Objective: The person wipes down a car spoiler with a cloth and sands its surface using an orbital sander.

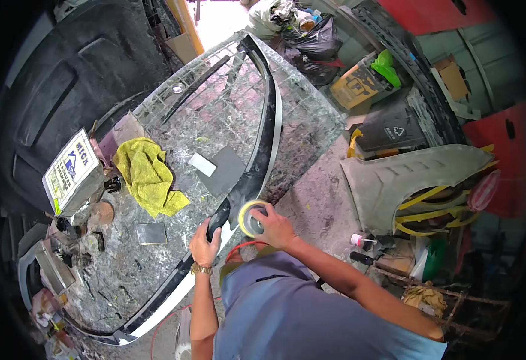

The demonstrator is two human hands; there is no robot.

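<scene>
A long curved black and white trim piece (265,141) lies along the edge of the stained worktable (215,102). My left hand (204,245), with a watch at the wrist, is wrapped round the trim's dark edge near the middle of its length. In my right hand (273,227) is a roll of pale yellow tape (252,218), held by its rim just beside the trim. A dark grey sheet (226,172) with a white block (202,164) on it lies beyond my hands.
A yellow cloth (146,174), a small grey sheet (151,234) and a labelled tin (74,171) are on the table's left part. A grey fender (383,186) stands at the right. A red hose (245,244) runs by my body.
</scene>
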